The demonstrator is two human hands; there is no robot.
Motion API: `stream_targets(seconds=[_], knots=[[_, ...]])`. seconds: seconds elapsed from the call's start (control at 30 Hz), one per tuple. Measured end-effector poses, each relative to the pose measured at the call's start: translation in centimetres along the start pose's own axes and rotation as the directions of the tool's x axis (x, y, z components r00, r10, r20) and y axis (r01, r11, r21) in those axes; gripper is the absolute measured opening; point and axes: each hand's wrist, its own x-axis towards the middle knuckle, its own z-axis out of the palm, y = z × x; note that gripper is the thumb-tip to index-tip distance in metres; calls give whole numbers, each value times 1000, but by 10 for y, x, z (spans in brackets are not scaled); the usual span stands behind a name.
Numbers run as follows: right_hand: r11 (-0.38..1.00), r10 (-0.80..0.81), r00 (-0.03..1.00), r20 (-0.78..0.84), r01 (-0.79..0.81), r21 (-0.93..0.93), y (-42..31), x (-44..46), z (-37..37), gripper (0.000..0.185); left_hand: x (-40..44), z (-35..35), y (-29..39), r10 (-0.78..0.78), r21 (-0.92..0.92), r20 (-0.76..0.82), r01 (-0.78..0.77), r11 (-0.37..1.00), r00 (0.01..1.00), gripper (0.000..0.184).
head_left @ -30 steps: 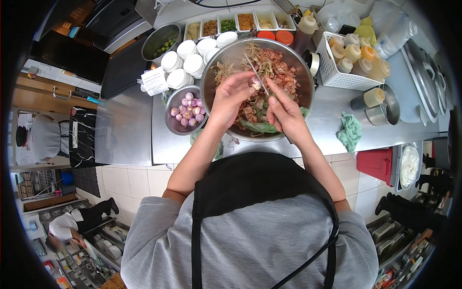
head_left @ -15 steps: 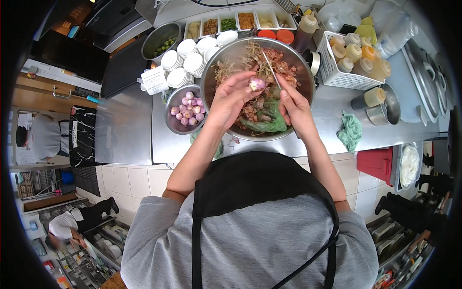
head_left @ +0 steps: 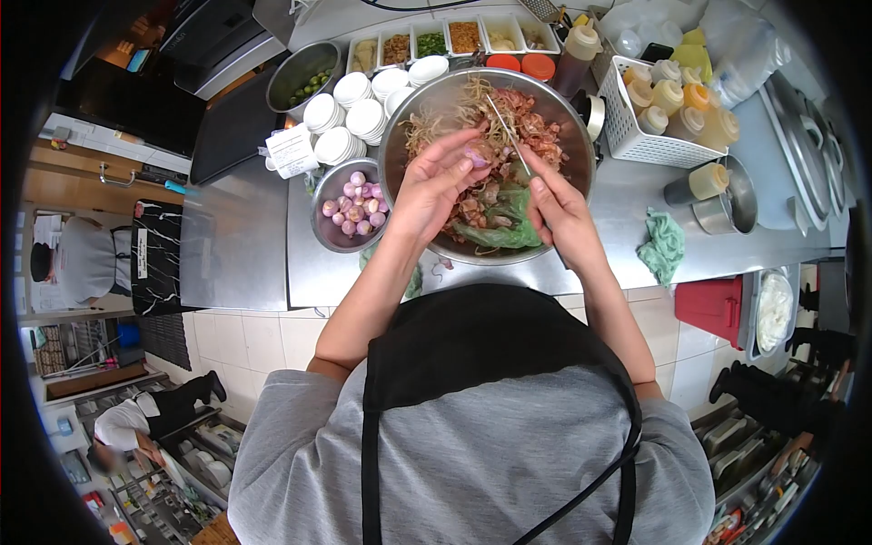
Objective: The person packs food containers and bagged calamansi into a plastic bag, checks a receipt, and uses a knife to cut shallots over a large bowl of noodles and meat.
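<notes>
Over a large steel bowl (head_left: 392, 195), my left hand (head_left: 432, 189) pinches a purple shallot (head_left: 479, 154) between thumb and fingers. My right hand (head_left: 561, 207) is closed round the handle of a knife (head_left: 505, 125), its thin blade pointing up and away to the left. The blade is a little apart from the shallot. Below my hands the bowl holds brown skins and root trimmings (head_left: 531, 113), along with a crumpled green plastic bag (head_left: 509, 227). A smaller steel bowl of peeled shallots (head_left: 356, 207) stands just left of the large one.
Stacked white lidded cups (head_left: 366, 120) and a pot of green limes (head_left: 304, 80) stand behind on the left. White ingredient trays (head_left: 431, 41) line the back. To the right are a basket of squeeze bottles (head_left: 658, 136) and a green cloth (head_left: 661, 247). Two people (head_left: 91, 259) (head_left: 136, 422) appear at left.
My right hand has moved slightly right and down with the knife, opening a gap from the shallot. The shallot has shifted slightly left and turned in my left hand.
</notes>
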Motion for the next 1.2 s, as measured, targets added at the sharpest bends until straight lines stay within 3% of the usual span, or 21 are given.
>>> stream_targets(seconds=[0.43,0.63,0.93,1.03,1.1,1.2], knots=[[973,-138,987,84,151,-176,11,-1,20,46,-5,6,-5,63,3,-100,-63,998,993,28],[975,-167,986,-16,163,-148,12,0,25,43,-9,10,-5,118,135,-169,-95,986,978,27],[978,-190,976,-109,178,-109,17,11,28,14,-11,14,-14,141,230,-136,-107,967,981,29],[994,-105,992,-68,107,31,17,14,21,10,-11,14,-14,118,225,-134,-86,971,984,34],[981,33,999,25,-38,190,16,15,14,9,-10,16,-10,38,114,-115,-25,993,993,36],[966,33,998,55,-46,254,17,16,14,9,-6,15,-9,-19,-14,-131,18,1000,991,36]])
